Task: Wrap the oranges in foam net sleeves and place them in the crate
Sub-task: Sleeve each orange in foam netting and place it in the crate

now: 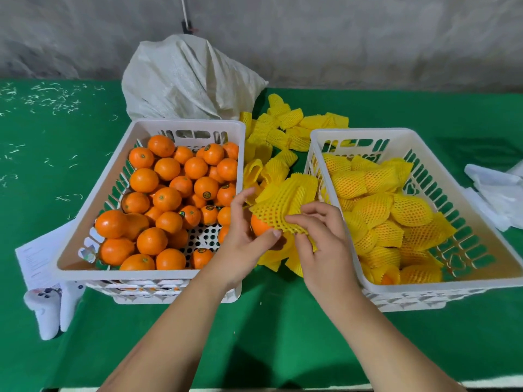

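Sleeving one orange (259, 225) between the crates: our left hand (245, 241) cups it steady while right hand (319, 236) fingers pinch the foam net sleeve (283, 206) over it (half on). Right crate (481, 274) takes wrapped fruit.

Surface (283, 321): green cloth, pale flecks at far left. Left crate (85, 250): white slotted plastic with a perforated floor, full of bare oranges (167, 199), glossy orange, some with dark round stickers. Right crate (467, 210): white, same slotting; wrapped oranges (376, 207) inside show orange through yellow mesh. Loose foam sleeves (283, 120): yellow, diamond net. Sack (186, 80): off-white weave. Wall (339, 38): mottled grey.
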A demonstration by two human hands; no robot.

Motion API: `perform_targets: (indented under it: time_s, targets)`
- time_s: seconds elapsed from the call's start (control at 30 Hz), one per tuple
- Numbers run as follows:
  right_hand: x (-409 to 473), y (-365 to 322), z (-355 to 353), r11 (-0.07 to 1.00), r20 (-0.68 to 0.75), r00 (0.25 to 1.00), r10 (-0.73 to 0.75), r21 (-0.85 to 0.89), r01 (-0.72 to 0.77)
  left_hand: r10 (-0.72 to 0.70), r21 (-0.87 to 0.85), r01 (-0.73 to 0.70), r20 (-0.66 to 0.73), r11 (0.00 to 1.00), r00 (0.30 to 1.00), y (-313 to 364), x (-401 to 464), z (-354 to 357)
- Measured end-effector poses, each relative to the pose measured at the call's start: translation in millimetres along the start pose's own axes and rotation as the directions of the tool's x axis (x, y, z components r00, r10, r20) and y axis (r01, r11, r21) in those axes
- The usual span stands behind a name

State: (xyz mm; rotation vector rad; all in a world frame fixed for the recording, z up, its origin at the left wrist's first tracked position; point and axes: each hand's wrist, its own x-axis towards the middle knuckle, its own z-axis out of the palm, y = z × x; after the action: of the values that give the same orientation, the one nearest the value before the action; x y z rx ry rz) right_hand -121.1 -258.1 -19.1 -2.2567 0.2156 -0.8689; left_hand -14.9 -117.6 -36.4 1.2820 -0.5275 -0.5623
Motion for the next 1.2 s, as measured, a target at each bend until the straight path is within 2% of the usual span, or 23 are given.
perform_targets:
  time_s: [0.1,0.2,0.3,0.37,0.43,0.53,0.63,0.73,0.87,0.93,1.0,1.13,1.2]
  targets:
    - [3,-8,6,0.998,-0.008,0.998,-0.069,0.004,0.069,-0.003,0.011,0.003,0.031,1.0,1.0,-1,-2,3]
    - [14,-14,10,0.986,-0.009,0.986,-0.167,-0.006,0.167,-0.037,-0.069,0.031,-0.076,0.997,0.996,1,-5,9]
    - [21,-12,13,0.965,0.016,0.965,-0.263,-0.016,0.263,-0.043,-0.062,0.034,-0.163,0.998,0.986,2,-6,13]
    - [22,-9,17,0.978,0.059,0.976,-0.208,0.035,0.206,-0.094,-0.107,0.075,-0.182,0.991,0.979,3,-5,12]
    - [23,-6,23,0.995,0.094,0.991,-0.092,0.052,0.087,-0.141,-0.138,0.123,-0.13,0.983,0.981,3,-5,9]
    - [26,-4,27,0.997,0.074,0.997,-0.036,0.066,0.032,-0.116,-0.053,0.114,-0.033,0.992,0.993,-1,-4,5]
    - [29,-5,26,0.998,-0.016,0.999,-0.03,0.047,0.031,-0.067,-0.055,0.062,-0.096,0.997,0.993,-3,-3,6]
    - [32,-3,26,0.987,-0.076,0.986,0.145,0.073,-0.14,-0.051,-0.07,0.038,-0.186,0.997,0.981,-2,-2,5]
    - [26,5,33,0.951,-0.016,0.951,0.308,0.039,-0.307,-0.014,-0.072,-0.003,-0.238,0.997,0.971,-2,-1,8]
    - [21,6,34,0.942,-0.012,0.943,0.334,0.047,-0.333,-0.002,-0.084,-0.02,-0.259,0.996,0.966,-4,-1,9]
    - [16,1,33,0.938,-0.055,0.943,0.329,0.131,-0.32,0.015,-0.089,-0.041,-0.279,0.995,0.96,-2,0,9]
    - [12,-12,29,0.968,-0.058,0.981,0.185,0.181,-0.171,-0.004,-0.067,-0.02,-0.337,0.998,0.941,0,9,12]
    - [13,-14,30,0.969,-0.037,0.985,0.17,0.189,-0.16,-0.001,-0.036,-0.012,-0.348,0.999,0.937,1,15,13]
